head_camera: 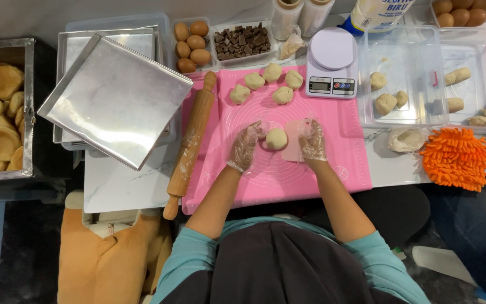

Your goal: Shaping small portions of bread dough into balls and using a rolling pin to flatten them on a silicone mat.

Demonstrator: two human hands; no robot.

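Holding dough ball point(277, 139) | clear tub point(403, 42): dough pieces point(386, 103)

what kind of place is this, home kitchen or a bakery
Probably a small baking workspace, home or shop I cannot tell. A pink mat holds dough balls, with a rolling pin, a digital scale and metal baking trays alongside.

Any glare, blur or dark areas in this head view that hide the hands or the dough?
Head view: even, bright light; sharp on the left hand, right hand and dough ball; soft glare on the steel tray; floor at the frame's bottom edge dark; slight wide-angle bending at edges.
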